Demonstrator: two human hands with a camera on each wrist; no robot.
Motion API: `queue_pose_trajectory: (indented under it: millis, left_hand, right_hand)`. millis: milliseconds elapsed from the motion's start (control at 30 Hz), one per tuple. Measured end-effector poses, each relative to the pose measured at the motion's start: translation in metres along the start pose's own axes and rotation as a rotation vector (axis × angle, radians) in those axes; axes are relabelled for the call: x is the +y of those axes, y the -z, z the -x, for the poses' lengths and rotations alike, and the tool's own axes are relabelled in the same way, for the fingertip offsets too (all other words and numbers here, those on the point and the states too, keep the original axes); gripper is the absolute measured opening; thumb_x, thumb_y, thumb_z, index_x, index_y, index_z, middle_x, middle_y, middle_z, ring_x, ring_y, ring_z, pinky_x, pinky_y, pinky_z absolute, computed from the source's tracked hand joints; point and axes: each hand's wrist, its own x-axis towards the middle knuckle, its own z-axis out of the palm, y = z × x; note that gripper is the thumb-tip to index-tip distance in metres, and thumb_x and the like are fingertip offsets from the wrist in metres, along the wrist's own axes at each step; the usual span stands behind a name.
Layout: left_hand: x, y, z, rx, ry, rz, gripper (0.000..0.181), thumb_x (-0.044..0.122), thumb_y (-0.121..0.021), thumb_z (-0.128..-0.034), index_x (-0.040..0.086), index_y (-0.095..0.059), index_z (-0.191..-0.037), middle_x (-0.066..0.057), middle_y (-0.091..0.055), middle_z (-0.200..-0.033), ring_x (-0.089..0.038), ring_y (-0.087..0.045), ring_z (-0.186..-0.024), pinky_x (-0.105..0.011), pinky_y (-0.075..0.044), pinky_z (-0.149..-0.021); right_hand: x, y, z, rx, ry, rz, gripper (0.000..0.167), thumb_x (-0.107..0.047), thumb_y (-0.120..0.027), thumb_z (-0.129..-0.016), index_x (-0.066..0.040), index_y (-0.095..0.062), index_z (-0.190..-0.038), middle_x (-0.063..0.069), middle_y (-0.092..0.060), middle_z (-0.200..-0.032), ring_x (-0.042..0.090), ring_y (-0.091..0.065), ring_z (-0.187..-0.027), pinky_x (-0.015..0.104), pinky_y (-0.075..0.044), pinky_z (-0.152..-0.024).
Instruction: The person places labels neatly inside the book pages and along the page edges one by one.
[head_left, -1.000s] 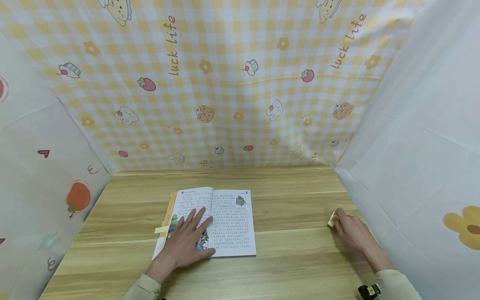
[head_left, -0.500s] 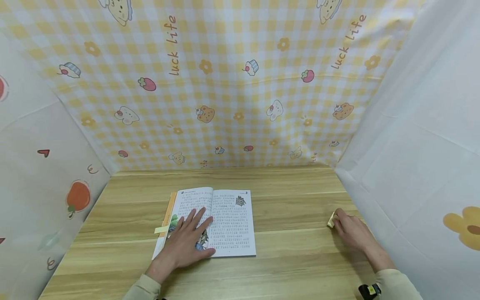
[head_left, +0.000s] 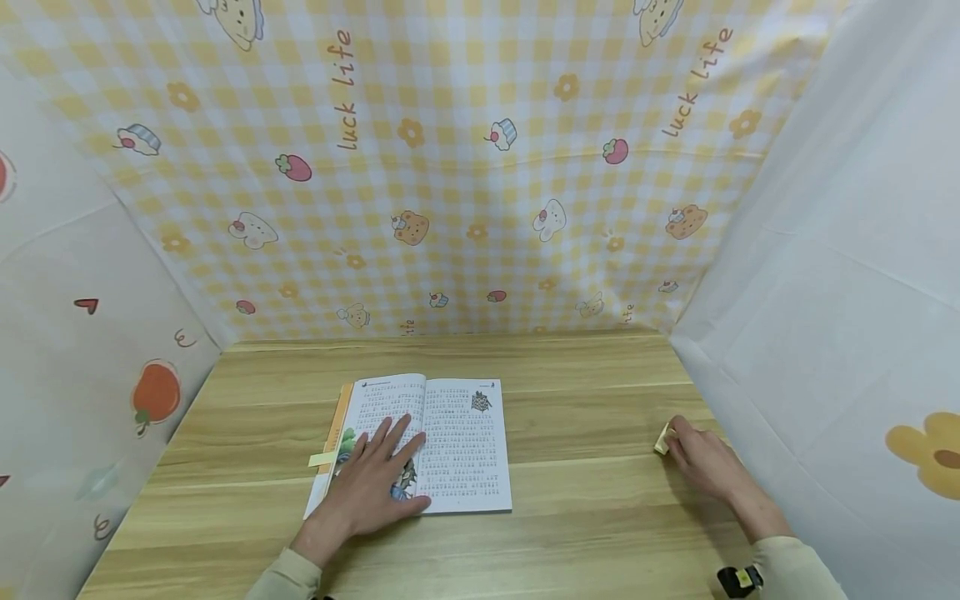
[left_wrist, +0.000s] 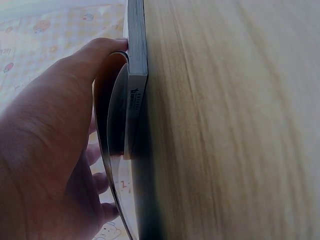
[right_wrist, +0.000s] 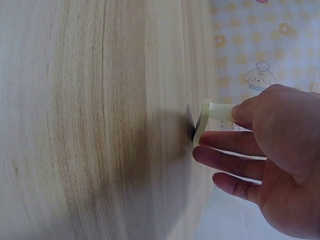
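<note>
An open book (head_left: 467,450) lies on the table, with printed text and pictures on its pages. My left hand (head_left: 371,492) rests on its left page, fingers spread. In the left wrist view, the thumb touches the book near its spine, and the left-side pages (left_wrist: 102,107) bow up from the thicker block (left_wrist: 137,40). A pale yellow sticky note (head_left: 322,459) sticks out from the book's left edge. Far to the right, my right hand (head_left: 708,465) pinches a small pale yellow sticky note pad (right_wrist: 201,124). One sheet (right_wrist: 220,112) stands out from the pad toward the thumb.
The wooden table (head_left: 577,500) stretches between the two hands. A yellow checked cloth (head_left: 480,192) hangs behind it. White sheets close in the left side (head_left: 45,333) and the right side (head_left: 840,333), the latter near my right forearm.
</note>
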Motion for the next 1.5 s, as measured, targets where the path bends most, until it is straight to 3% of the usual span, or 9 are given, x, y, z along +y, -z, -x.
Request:
queue_pose_trajectory:
  millis: [433,933,1300,1400,1500]
  left_hand:
    - [-0.0007,-0.0013,-0.0001,0.000,0.002,0.004,0.099,0.075,-0.076,-0.0946,0.024,-0.046,-0.174,-0.012,-0.022,-0.191,-0.045,-0.022,-0.177,-0.075,-0.025,-0.139]
    - [-0.0011,-0.0008,-0.0007,-0.011,0.019,0.018,0.100,0.074,-0.079,-0.0934,0.024,-0.047,-0.174,-0.012,-0.023,-0.191,-0.045,-0.021,-0.177,-0.075,-0.025,-0.139]
    - [-0.0014,-0.0008,-0.0002,-0.010,0.015,0.024,0.100,0.075,-0.077,-0.0941,0.024,-0.046,-0.174,-0.011,-0.023,-0.191,-0.045,-0.021,-0.177,-0.075,-0.025,-0.139]
    - [-0.0015,-0.0009,-0.0001,-0.008,0.011,0.024,0.099,0.074,-0.077,-0.0945,0.024,-0.046,-0.174,-0.012,-0.022,-0.191,-0.045,-0.021,-0.177,-0.076,-0.025,-0.139]
    - [-0.0017,-0.0012,0.0000,-0.006,0.006,0.024,0.099,0.074,-0.077,-0.0948,0.024,-0.046,-0.175,-0.011,-0.022,-0.191,-0.045,-0.021,-0.177,-0.076,-0.026,-0.138]
  right_hand:
    - [0.0001,0.0019,-0.0007,-0.042,-0.028,-0.017,0.011,-0.008,-0.064,-0.113,-0.013,-0.058,-0.105,-0.009,-0.039,-0.066,0.009,-0.038,-0.057,0.027,-0.032,-0.052]
    - [0.0006,0.0010,-0.0012,-0.032,-0.002,-0.034,0.008,-0.007,-0.064,-0.113,-0.010,-0.059,-0.108,-0.009,-0.040,-0.068,0.007,-0.038,-0.059,0.027,-0.033,-0.053]
    - [-0.0005,-0.0001,-0.0002,-0.026,-0.049,-0.048,0.016,-0.008,-0.062,-0.114,-0.014,-0.058,-0.100,-0.006,-0.042,-0.071,0.007,-0.038,-0.061,0.025,-0.033,-0.055]
    - [-0.0004,-0.0025,-0.0008,-0.014,-0.061,-0.049,0.018,-0.008,-0.065,-0.112,-0.015,-0.059,-0.097,-0.005,-0.050,-0.071,0.010,-0.044,-0.064,0.027,-0.036,-0.057]
    - [-0.0008,-0.0048,-0.0025,0.014,-0.068,-0.065,0.017,-0.006,-0.069,-0.109,-0.014,-0.064,-0.095,0.001,-0.072,-0.078,0.015,-0.063,-0.069,0.033,-0.049,-0.057]
